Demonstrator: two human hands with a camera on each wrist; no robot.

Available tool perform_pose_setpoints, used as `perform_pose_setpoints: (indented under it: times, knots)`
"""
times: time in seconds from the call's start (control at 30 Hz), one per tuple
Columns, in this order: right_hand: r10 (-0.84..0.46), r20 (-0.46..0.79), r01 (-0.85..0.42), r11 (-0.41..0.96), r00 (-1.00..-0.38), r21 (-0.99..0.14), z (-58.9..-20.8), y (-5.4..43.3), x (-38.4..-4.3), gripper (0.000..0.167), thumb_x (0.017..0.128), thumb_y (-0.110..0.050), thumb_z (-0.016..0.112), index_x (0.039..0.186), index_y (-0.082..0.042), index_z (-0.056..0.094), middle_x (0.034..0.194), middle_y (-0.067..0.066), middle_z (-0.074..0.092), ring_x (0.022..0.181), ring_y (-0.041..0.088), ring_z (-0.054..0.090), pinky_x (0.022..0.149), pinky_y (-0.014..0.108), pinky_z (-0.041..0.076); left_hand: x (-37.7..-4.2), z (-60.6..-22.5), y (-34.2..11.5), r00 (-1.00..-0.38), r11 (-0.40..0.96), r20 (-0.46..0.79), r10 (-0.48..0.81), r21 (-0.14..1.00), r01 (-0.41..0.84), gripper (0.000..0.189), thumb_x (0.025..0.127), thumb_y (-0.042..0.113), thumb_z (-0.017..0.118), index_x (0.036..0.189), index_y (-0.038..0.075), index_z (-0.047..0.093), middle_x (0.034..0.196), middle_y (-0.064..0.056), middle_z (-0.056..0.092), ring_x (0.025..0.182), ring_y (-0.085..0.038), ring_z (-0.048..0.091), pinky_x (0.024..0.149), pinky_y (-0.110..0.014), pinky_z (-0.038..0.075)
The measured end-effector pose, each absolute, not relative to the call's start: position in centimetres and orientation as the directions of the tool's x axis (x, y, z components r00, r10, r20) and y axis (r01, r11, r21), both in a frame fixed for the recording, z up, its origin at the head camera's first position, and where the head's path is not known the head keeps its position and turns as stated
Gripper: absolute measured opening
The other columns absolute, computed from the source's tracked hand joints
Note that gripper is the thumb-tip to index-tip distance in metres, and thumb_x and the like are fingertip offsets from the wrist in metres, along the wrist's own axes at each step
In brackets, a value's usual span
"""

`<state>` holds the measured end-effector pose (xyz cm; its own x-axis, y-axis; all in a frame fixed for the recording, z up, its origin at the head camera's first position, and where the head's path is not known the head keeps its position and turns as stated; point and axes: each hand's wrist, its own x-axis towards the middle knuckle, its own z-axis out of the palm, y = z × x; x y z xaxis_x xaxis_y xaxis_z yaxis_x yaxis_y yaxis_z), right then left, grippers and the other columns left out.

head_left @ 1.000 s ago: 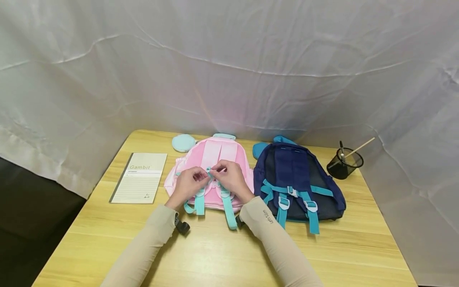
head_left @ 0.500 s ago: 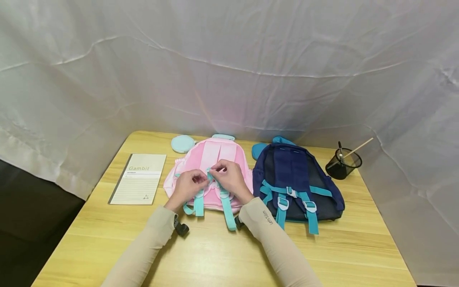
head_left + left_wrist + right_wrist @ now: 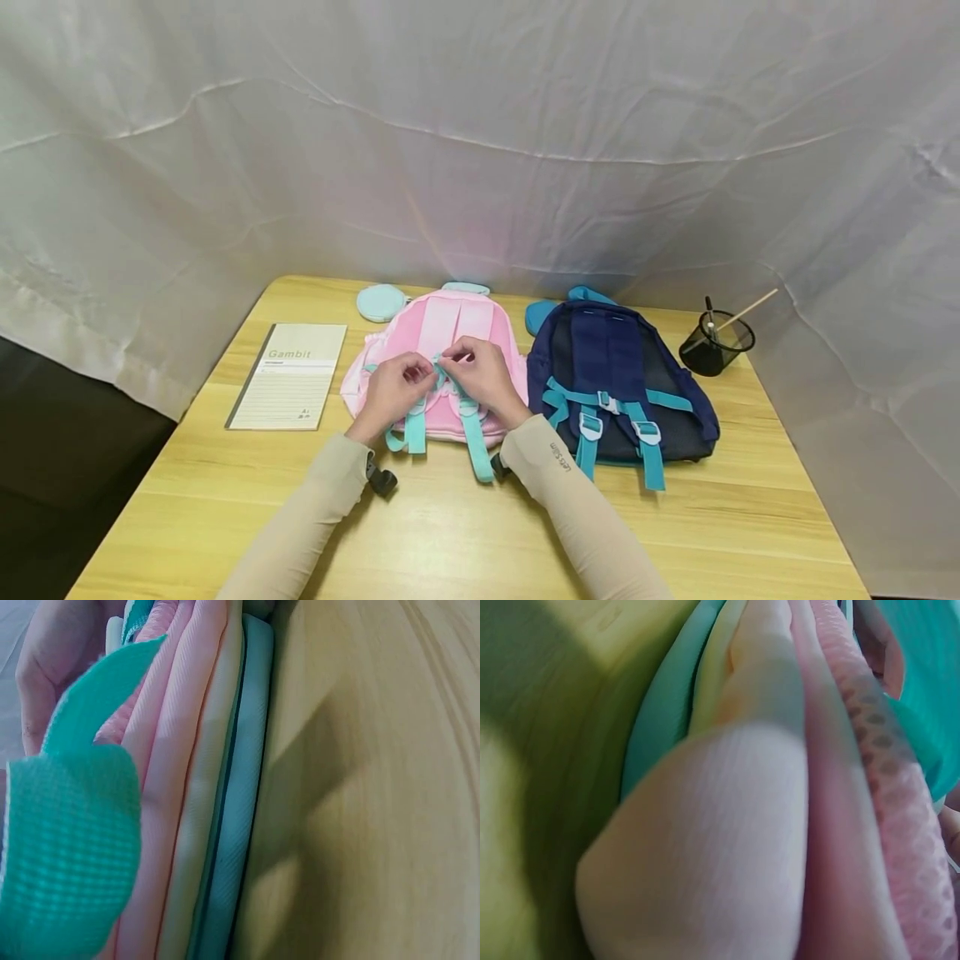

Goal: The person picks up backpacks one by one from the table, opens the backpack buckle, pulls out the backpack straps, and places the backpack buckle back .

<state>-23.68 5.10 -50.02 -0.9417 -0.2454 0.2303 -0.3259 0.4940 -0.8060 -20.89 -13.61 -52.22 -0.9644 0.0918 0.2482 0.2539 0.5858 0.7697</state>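
Head view: nearest the camera, beige sleeves (image 3: 318, 504) reach in over the table's (image 3: 442, 533) near edge; I make out little difference from half a second ago. Beyond them, left hand (image 3: 393, 390) and right hand (image 3: 486, 379) remain above the pink backpack (image 3: 456, 321), which lies beneath both, toward the table's far edge. The right thumb and forefinger pinch a teal strap (image 3: 439, 368); the left fingertips are drawn together beside it, gripping or not I cannot tell. Toward the right edge lies a navy backpack (image 3: 618, 358).
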Motion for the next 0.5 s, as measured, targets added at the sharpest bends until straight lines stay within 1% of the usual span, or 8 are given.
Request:
perform_pose_setpoints:
  times: [0.2, 0.4, 0.5]
  knots:
    - [-0.243, 0.237, -0.329, 0.487, -0.941, -0.809, -49.85, 5.12, -23.54, 0.005, 0.093, -0.018, 0.079, 0.092, -0.013, 0.077, 0.09, -0.001, 0.076, 0.086, 0.014, 0.067, 0.088, 0.036, 0.054, -20.86, -52.25, -13.66, -0.969, 0.572, 0.225, 0.104, 0.783, 0.244, 0.005, 0.088, 0.018, 0.08, 0.088, 0.016, 0.075, 0.078, 0.001, 0.069, 0.071, -0.012, 0.059, 0.07, -0.028, 0.048]
    - [-0.25, 0.235, -0.331, 0.483, -0.939, -0.81, -49.94, 5.14, -23.54, 0.005, 0.093, -0.018, 0.079, 0.093, -0.013, 0.077, 0.09, 0.0, 0.076, 0.086, 0.014, 0.066, 0.086, 0.035, 0.054, -20.75, -52.3, -13.72, -0.969, 0.581, 0.22, 0.115, 0.776, 0.245, 0.007, 0.088, 0.017, 0.08, 0.087, 0.016, 0.073, 0.078, 0.001, 0.068, 0.071, -0.012, 0.058, 0.07, -0.028, 0.047]
    - [-0.252, 0.229, -0.326, 0.479, -0.94, -0.815, -49.86, 5.19, -23.56, 0.005, 0.093, -0.018, 0.079, 0.093, -0.013, 0.077, 0.091, 0.0, 0.076, 0.086, 0.014, 0.066, 0.087, 0.036, 0.054, -20.86, -52.22, -13.9, -0.969, 0.563, 0.2, 0.146, 0.789, 0.248, 0.008, 0.09, 0.018, 0.079, 0.091, 0.016, 0.071, 0.081, 0.001, 0.068, 0.074, -0.011, 0.059, 0.071, -0.027, 0.048]
